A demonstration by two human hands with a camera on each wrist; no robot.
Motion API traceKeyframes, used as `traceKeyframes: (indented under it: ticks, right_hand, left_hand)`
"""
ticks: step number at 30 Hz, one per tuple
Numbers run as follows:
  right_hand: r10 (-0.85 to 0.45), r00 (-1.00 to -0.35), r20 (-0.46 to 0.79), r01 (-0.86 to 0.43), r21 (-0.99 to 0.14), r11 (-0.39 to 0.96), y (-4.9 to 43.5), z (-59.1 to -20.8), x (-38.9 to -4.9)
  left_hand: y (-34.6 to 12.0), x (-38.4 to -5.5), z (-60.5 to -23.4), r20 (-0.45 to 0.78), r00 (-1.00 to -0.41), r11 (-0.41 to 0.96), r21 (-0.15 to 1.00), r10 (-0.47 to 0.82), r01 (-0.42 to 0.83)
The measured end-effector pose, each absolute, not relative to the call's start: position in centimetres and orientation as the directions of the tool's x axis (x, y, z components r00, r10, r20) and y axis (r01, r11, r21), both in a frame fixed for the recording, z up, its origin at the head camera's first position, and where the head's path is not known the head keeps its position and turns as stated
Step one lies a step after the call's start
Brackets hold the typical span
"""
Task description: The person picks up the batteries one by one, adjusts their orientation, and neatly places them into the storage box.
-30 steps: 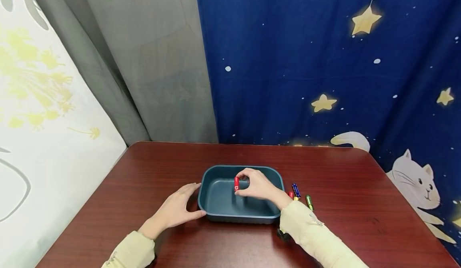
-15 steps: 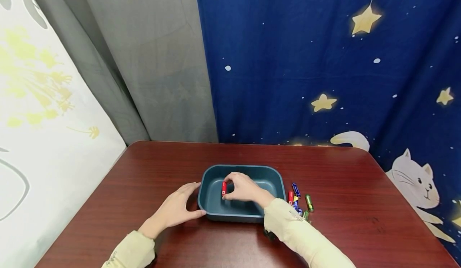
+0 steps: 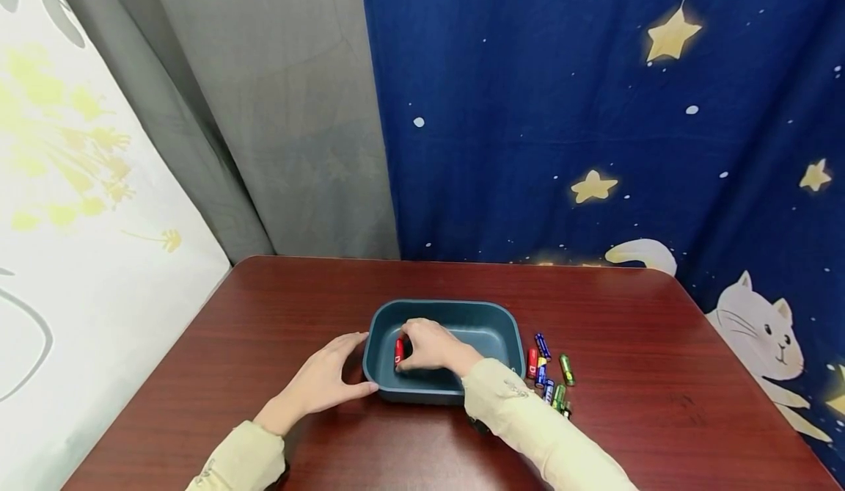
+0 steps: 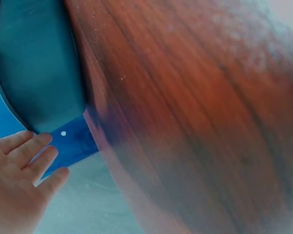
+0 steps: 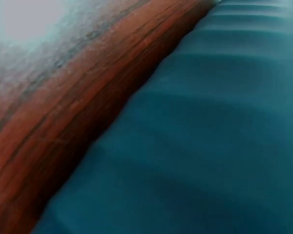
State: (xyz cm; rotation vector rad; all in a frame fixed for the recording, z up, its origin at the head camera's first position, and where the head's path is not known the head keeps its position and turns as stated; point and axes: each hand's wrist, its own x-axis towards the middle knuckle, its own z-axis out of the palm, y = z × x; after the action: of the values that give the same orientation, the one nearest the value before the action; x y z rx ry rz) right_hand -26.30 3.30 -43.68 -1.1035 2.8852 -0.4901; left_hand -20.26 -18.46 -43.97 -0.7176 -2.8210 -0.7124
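Observation:
A dark teal rectangular bin [image 3: 488, 322] stands on the table in the head view. Inside its left part, my right hand [image 3: 432, 346] pinches a red battery [image 3: 399, 351] held upright between thumb and fingers. Whether the battery touches the bin's floor, I cannot tell. My left hand [image 3: 323, 381] rests against the bin's left side, thumb at the near corner and fingers at the far end, spread and fairly straight. The left wrist view shows the left hand's fingers [image 4: 36, 151] at the bin's edge. Only the bin's ribbed outer wall [image 5: 185, 146] and the tabletop fill the right wrist view.
Right of the bin lie several loose batteries: a red battery [image 3: 532, 363], a dark blue battery [image 3: 543, 346], a green battery [image 3: 566, 369] and others close by. The brown table [image 3: 317, 293] reaches back to grey and blue curtains.
My right hand has moved left and lower within the bin, carrying the red battery. More of the loose batteries on the right now show from behind the sleeve. The left hand has stayed put.

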Motion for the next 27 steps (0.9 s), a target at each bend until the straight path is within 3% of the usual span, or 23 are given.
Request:
traceKeyframes:
  ticks: [27]
  right_hand:
    - [-0.649, -0.759, 0.044, -0.639, -0.241, 0.731, 0.9, -43.9, -26.8]
  left_hand:
    - [-18.5, -20.2, -43.9, 0.227, -0.88, 0.773, 0.422, 0.416, 0.474]
